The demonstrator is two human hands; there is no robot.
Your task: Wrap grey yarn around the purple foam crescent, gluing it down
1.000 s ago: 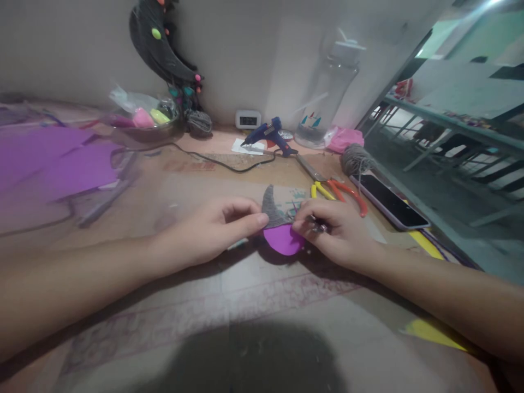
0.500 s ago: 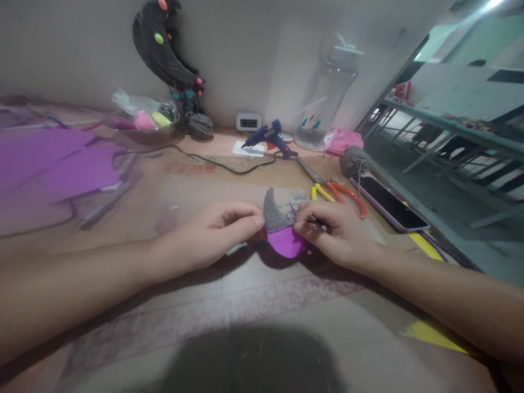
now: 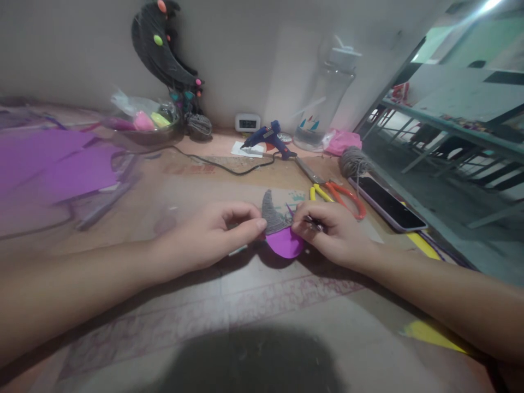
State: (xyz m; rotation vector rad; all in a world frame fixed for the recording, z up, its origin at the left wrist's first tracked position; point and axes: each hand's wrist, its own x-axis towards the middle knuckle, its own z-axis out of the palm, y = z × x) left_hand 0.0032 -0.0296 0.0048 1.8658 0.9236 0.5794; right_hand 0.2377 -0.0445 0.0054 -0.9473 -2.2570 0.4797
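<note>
A purple crescent-shaped cutout is held up over the middle of the table. Grey yarn is wound around its left horn and part of its body, while the lower curve shows bare purple. Thumb and fingers of my left hand pinch the left edge, by the yarn. On the other side my right hand is closed on the right part of the cutout, and a thin purple tip rises above its fingers. A small dark thing shows among those fingers; I cannot make out what it is.
Behind my hands lie a blue glue gun with its cord, orange-handled scissors and yellow-handled pliers. A phone and a grey yarn ball are at right. Purple sheets spread left; a bottle stands behind.
The whole view has shifted slightly. Both hands keep their hold on the cutout, and the yarn winding looks much the same.
</note>
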